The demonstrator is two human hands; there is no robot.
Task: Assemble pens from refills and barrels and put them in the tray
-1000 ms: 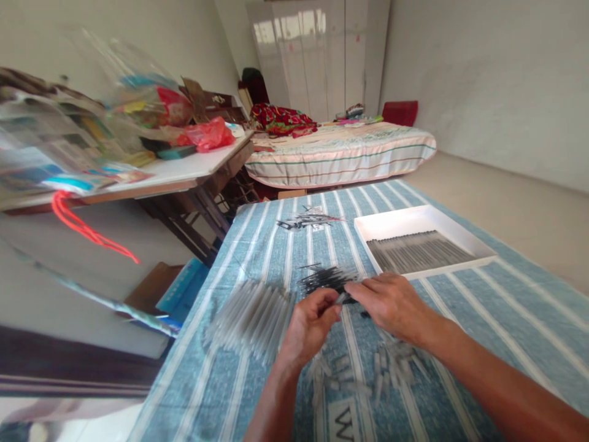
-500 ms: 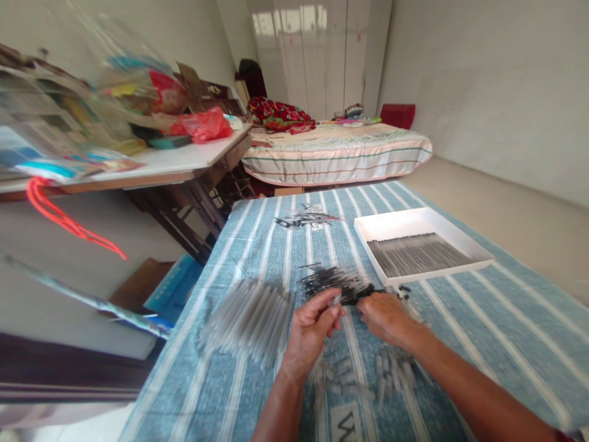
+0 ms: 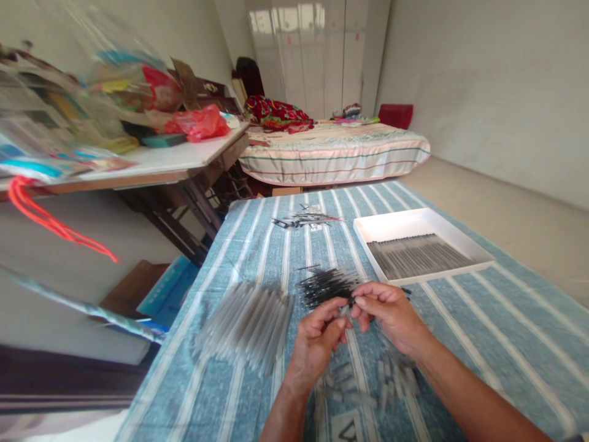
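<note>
Over the striped tablecloth, my left hand pinches a small translucent grey piece, mostly covered by the fingers. My right hand meets it fingertip to fingertip, pinching a small black part too small to name. Just beyond the hands lies a pile of thin black rods, like pen refills. To their left is a stack of grey translucent tubes, like pen barrels. Short grey sleeves lie scattered below the hands, partly blurred.
A shallow white box with a row of dark grey pen-like sticks stands at the right. Loose black pieces lie at the table's far end. A cluttered side table stands left; a bed is behind.
My right hand has come up and left from the table beside the black pile to my left fingertips, now with a small black part. My left hand has shifted slightly right and down.
</note>
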